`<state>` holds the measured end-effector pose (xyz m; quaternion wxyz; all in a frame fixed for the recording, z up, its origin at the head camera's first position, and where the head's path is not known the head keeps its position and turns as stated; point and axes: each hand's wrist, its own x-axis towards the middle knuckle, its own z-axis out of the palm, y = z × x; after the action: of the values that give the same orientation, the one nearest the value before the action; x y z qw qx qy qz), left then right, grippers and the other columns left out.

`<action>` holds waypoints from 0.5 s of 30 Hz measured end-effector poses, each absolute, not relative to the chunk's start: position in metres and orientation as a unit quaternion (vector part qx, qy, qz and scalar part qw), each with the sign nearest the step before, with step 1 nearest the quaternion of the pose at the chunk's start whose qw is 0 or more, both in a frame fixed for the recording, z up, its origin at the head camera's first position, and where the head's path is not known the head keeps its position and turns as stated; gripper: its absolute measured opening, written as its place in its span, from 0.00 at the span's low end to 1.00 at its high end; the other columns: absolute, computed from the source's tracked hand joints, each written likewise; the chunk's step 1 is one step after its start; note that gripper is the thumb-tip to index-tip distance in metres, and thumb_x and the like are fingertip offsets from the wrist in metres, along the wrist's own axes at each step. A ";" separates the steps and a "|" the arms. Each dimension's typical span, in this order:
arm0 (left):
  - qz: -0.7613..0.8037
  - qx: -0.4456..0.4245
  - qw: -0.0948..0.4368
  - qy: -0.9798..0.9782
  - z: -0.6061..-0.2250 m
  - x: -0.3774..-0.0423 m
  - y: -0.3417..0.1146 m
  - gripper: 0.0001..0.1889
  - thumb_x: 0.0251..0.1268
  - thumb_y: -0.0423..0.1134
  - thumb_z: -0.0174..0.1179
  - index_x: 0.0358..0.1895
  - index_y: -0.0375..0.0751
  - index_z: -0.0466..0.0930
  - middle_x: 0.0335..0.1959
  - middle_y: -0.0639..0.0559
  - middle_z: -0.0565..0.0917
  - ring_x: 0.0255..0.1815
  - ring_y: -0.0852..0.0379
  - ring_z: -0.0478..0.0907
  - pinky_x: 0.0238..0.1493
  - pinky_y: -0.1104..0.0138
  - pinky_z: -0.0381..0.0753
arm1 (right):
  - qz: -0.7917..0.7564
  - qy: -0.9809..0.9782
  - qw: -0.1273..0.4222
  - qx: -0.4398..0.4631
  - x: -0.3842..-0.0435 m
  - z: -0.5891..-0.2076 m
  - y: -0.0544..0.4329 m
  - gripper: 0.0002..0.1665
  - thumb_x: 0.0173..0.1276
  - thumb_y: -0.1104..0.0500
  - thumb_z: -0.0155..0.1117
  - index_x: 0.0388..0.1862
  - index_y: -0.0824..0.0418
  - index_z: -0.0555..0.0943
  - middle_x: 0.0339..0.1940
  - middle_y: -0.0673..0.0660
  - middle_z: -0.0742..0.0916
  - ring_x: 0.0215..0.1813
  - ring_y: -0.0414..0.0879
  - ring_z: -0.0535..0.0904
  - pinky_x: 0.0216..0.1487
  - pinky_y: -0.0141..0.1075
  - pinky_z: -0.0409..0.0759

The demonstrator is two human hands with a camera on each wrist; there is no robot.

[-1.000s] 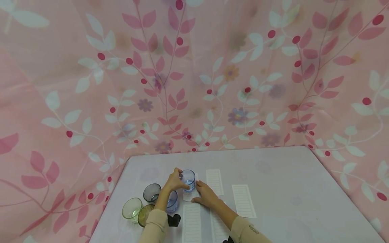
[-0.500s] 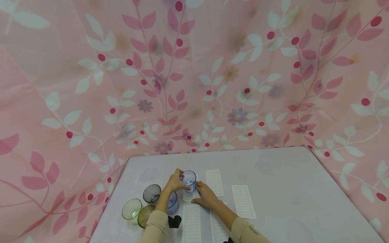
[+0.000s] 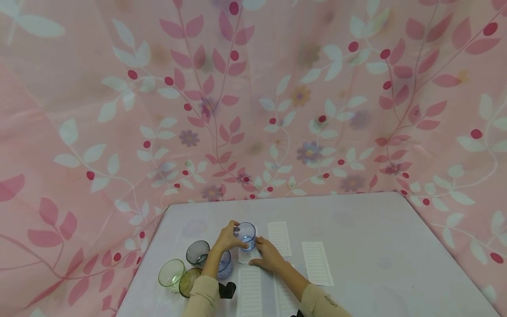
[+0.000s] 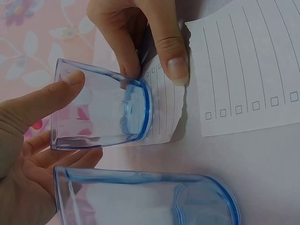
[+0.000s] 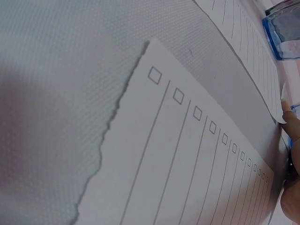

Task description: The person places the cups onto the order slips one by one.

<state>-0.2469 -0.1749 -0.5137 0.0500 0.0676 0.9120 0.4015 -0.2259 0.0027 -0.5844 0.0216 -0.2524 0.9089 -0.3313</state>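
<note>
A clear blue glass [image 3: 246, 236] stands upright on a white lined sheet with a torn edge [image 4: 166, 110]. In the head view my left hand [image 3: 227, 239] grips this glass from the left, thumb on the near side and fingers behind it. My right hand [image 3: 270, 257] lies just right of the glass. The left wrist view shows its thumb pressing on the sheet by the torn edge, with another fingertip beside the glass's base. A second blue glass [image 4: 140, 199] stands close by, partly behind my left forearm in the head view.
Left of my left forearm stand a grey glass [image 3: 197, 252], a light green glass [image 3: 171, 272] and an olive glass [image 3: 189, 282]. More lined sheets lie about: one nearest me [image 3: 250, 290], a far sheet [image 3: 279, 237] and a right-hand sheet [image 3: 317, 263]. Another sheet [image 5: 187, 154] lies under my right forearm.
Almost nothing differs. The glass and both hands keep their places; only a very slight shift of the whole head view shows.
</note>
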 end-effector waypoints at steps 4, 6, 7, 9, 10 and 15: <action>0.399 0.065 0.050 0.913 -0.514 -0.246 -0.176 0.40 0.36 0.34 0.77 0.56 0.28 0.66 0.51 0.28 0.76 0.53 0.32 0.72 0.50 0.44 0.75 | -0.325 0.911 0.020 -0.254 -0.226 -0.585 0.002 0.43 0.54 0.48 0.72 0.61 0.73 0.71 0.65 0.67 0.72 0.68 0.61 0.64 0.66 0.52 0.66; 0.400 0.065 0.050 0.913 -0.515 -0.246 -0.176 0.40 0.36 0.35 0.77 0.56 0.29 0.66 0.51 0.29 0.76 0.53 0.32 0.72 0.50 0.44 0.75 | -0.323 0.911 0.019 -0.255 -0.226 -0.586 0.002 0.43 0.54 0.48 0.72 0.61 0.73 0.71 0.65 0.67 0.73 0.68 0.61 0.64 0.65 0.52 0.66; 0.401 0.066 0.049 0.912 -0.515 -0.246 -0.177 0.40 0.36 0.35 0.77 0.57 0.29 0.66 0.51 0.29 0.76 0.53 0.32 0.72 0.50 0.44 0.75 | -0.321 0.912 0.019 -0.255 -0.227 -0.587 0.002 0.43 0.54 0.48 0.72 0.61 0.73 0.71 0.65 0.66 0.72 0.68 0.61 0.64 0.65 0.51 0.66; 0.402 0.068 0.047 0.912 -0.514 -0.247 -0.177 0.40 0.37 0.34 0.77 0.57 0.28 0.66 0.51 0.28 0.76 0.53 0.32 0.72 0.50 0.44 0.76 | -0.317 0.913 0.020 -0.255 -0.227 -0.587 0.002 0.43 0.54 0.47 0.72 0.61 0.72 0.71 0.66 0.66 0.72 0.68 0.60 0.64 0.66 0.50 0.66; 0.403 0.067 0.047 0.911 -0.514 -0.247 -0.177 0.40 0.37 0.34 0.77 0.57 0.28 0.66 0.51 0.28 0.76 0.54 0.31 0.72 0.50 0.44 0.75 | -0.316 0.914 0.020 -0.256 -0.227 -0.588 0.002 0.43 0.54 0.47 0.72 0.61 0.72 0.71 0.66 0.66 0.72 0.69 0.60 0.64 0.65 0.50 0.67; 0.405 0.062 0.048 0.911 -0.515 -0.247 -0.178 0.40 0.36 0.34 0.77 0.57 0.28 0.66 0.52 0.27 0.75 0.55 0.31 0.71 0.51 0.43 0.74 | -0.310 0.916 0.024 -0.255 -0.227 -0.588 0.002 0.43 0.55 0.47 0.71 0.62 0.72 0.71 0.66 0.65 0.72 0.69 0.60 0.63 0.66 0.50 0.66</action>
<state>-0.2466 -0.1777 -0.5154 0.0484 0.0622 0.9107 0.4054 -0.2274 0.0020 -0.5885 0.0244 -0.2553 0.9156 -0.3098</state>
